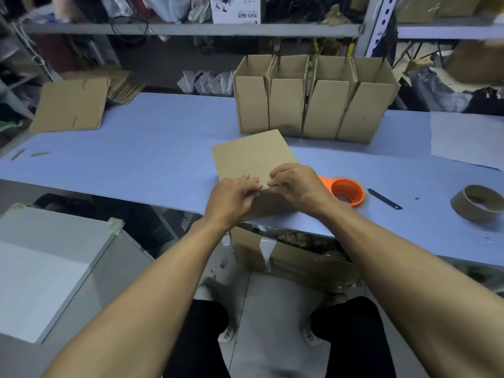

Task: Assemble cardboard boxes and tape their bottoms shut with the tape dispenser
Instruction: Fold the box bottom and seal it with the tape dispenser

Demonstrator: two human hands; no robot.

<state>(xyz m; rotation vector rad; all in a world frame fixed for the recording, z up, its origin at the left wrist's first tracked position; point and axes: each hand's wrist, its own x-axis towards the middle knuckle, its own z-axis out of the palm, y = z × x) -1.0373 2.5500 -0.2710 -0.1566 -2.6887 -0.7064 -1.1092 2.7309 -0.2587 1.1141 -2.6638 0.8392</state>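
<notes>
While four erected brown cardboard boxes (313, 105) stand behind it, we've got both hands, left (234, 196) and right (297, 186), pinching the flat brown cardboard blank's (253, 154) near edge; orange tape dispenser (346, 190) just right, untouched. Taping remains.

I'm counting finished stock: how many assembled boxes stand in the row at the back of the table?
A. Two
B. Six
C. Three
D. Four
D: four upright open-topped boxes stand side by side at the back of the blue table, behind the flat cardboard that both hands grip.
</notes>
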